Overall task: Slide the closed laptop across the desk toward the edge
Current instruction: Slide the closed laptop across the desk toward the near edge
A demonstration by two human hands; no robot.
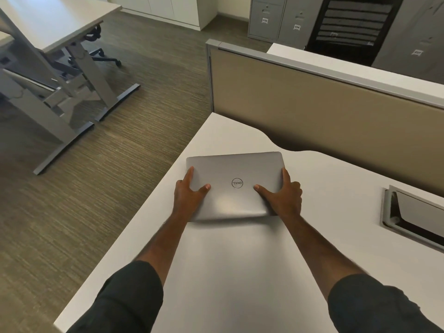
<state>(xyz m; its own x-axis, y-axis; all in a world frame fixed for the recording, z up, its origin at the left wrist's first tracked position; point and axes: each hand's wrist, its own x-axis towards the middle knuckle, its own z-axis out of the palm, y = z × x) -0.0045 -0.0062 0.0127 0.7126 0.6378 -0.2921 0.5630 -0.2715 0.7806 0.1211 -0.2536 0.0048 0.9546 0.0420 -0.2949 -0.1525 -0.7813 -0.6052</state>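
A closed silver laptop (236, 174) with a round logo on its lid lies flat on the white desk (240, 260). Its left side sits close to the desk's left edge. My left hand (188, 195) grips the laptop's near-left corner, thumb on the lid and index finger along the left side. My right hand (282, 197) grips the near-right corner the same way, thumb on the lid and fingers wrapped round the right side. Both forearms reach forward from dark sleeves.
A tan partition panel (324, 111) stands along the desk's far side. A cable hatch (413, 217) is set into the desk at the right. Left of the desk the carpeted floor (108, 164) drops away, with another desk's legs (72, 92) beyond. Filing cabinets (276, 18) line the back.
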